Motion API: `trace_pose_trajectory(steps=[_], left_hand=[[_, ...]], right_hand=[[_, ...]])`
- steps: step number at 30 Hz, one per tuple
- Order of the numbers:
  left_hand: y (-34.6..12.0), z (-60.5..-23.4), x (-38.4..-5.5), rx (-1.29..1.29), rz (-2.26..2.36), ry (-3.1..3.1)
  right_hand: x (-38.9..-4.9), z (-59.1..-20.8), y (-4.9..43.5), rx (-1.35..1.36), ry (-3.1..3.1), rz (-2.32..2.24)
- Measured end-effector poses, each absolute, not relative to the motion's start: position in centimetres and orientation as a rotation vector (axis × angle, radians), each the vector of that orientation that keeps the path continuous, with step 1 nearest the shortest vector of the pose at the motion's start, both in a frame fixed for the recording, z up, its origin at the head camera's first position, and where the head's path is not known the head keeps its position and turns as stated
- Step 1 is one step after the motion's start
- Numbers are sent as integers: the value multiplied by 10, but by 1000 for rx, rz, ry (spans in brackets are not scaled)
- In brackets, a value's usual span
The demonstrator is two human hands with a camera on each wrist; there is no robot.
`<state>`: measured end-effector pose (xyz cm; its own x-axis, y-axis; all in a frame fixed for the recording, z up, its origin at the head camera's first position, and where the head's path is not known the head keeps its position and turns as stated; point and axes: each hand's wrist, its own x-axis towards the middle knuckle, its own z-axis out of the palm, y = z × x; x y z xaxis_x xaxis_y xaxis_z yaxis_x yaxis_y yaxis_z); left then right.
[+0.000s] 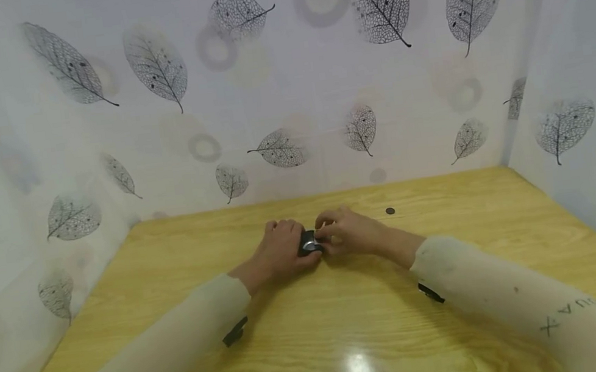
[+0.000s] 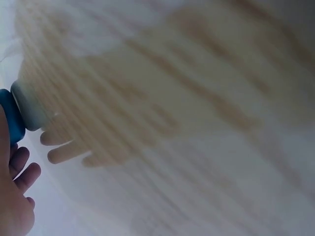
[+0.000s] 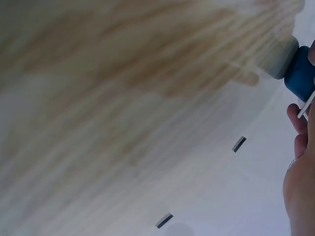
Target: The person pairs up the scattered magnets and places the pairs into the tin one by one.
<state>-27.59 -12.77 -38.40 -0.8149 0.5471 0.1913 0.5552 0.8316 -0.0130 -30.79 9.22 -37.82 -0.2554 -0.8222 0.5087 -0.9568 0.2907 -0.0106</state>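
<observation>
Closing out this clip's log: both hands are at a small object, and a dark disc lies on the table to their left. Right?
The side is wrong: in the head view, the dark disc lies on the table to the right, past the right hand.

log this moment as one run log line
left hand: grips small rounded object | right hand: holds thin white stick | dark round disc: lies apart on wood-grain table

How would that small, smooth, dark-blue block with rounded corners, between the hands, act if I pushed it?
The block would probably slide rather than roll, because its sides look fairly straight. Its smooth surface may make it slippery. It's smaller than the left hand, so it's probably light.
</observation>
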Motion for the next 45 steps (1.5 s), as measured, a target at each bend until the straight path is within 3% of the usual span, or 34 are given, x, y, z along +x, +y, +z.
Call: trace_pose_trajectory(steps=[16,27,45], left_hand=[[-129,-385,-277,-859,-107,-2784],[-130,-385,-277,-853,-127,-2767],[-129,-384,-278,-875,-110,-2794]], right_hand=[[-307,-375,88,1751,-2112,524],[-302,-372,83,1596,-2299,530],[-303,-371,91,1606,-2232,548]])
